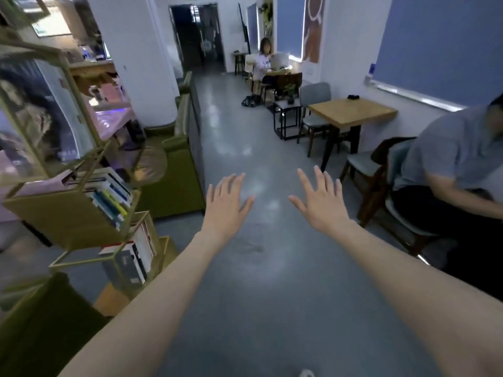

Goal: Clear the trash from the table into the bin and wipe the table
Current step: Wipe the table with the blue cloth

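Seen from head height, looking forward and down over a grey floor [272, 281] in a café-like room. Left hand [227, 204] and right hand [321, 201] stretched out ahead, palms down, side by side but apart, fingers [238, 182] spread wide and holding nothing. Well beyond the right hand's fingertips, toward the right wall: a small square wooden counter [351, 111] on dark legs, its light top bare apart from one small dark item [353, 97] at the far edge, too small to identify. Grey-cushioned chair [313, 104] just beside it. No bin or cloth identifiable. At far right, a seated person in a grey shirt [457, 153]. At left, a gold wire shelf [109, 202] stacked with books, with a green sofa [174, 170] behind. Farther back, another seated person [262, 59] at a distant table.
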Available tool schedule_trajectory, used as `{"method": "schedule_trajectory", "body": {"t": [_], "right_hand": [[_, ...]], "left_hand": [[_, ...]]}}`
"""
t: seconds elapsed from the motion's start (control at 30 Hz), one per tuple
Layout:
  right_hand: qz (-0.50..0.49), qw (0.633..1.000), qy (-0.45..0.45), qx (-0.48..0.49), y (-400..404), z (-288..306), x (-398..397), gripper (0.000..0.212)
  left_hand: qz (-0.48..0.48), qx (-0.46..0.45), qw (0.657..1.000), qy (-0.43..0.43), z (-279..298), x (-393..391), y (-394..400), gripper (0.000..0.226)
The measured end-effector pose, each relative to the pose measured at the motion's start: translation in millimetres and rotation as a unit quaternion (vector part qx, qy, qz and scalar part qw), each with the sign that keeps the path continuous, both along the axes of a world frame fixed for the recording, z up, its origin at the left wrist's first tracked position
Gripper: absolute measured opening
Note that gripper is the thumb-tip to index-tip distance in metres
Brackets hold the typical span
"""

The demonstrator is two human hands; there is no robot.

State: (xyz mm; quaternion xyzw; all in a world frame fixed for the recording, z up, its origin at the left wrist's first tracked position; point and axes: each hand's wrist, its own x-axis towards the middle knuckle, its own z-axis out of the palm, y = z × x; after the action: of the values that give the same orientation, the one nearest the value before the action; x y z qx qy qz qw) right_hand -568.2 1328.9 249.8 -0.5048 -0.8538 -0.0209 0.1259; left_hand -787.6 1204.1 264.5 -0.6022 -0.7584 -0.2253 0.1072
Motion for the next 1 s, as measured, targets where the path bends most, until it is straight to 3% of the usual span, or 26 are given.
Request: {"method": "schedule_trajectory", "body": {"t": [0.27, 0.6, 1.0], "right_hand": [[-0.026, 1.0, 0.001, -0.018, 155.9, -9.8, -10.9, 0.075], [-0.029, 0.998, 0.01, -0.058, 319.6, -29.5, -21.4, 0.074], [-0.081, 0.992, -0.006, -0.097, 499.7, -62.8, -56.4, 0.075]], "left_hand": [[-0.012, 0.007, 0.999, 0.045, 1.7, -16.4, 148.8, 0.061], [-0.008, -0.058, 0.996, 0.07, -19.6, -38.3, 319.4, 0.06], [-0.062, -0.073, 0.995, 0.008, -56.2, -83.8, 527.7, 0.059]]}}
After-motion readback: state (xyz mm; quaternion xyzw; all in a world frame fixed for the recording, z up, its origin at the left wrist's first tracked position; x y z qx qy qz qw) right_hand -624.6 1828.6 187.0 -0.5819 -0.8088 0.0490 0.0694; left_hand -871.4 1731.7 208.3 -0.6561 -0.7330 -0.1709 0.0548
